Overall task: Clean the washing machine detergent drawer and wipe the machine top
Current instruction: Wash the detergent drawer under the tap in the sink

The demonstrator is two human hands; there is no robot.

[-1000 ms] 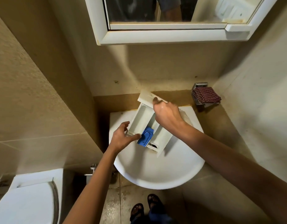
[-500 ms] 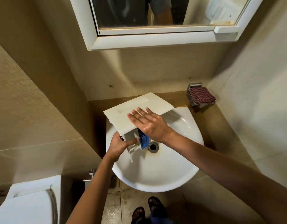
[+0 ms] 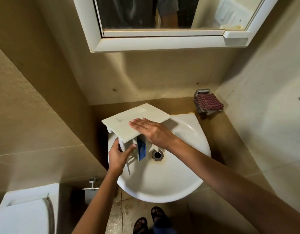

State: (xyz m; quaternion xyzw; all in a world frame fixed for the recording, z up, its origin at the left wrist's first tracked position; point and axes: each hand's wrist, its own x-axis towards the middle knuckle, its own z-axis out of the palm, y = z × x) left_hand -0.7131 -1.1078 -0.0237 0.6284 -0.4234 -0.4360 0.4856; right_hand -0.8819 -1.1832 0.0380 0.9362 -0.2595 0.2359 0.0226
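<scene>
Drawer (image 3: 119, 123), gripped only by left hand (image 3: 118, 156) while right hand (image 3: 152, 130) lies flat-fingered on it, could slip into sink (image 3: 162, 191).

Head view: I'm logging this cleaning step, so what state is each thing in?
detergent drawer, held over the sink, front panel up
blue insert, seated in the drawer
left hand, grips the drawer's body
right hand, flat on the panel, fingers straight
sink, drain open
checked cloth, folded on a metal holder
toilet lid, down
</scene>
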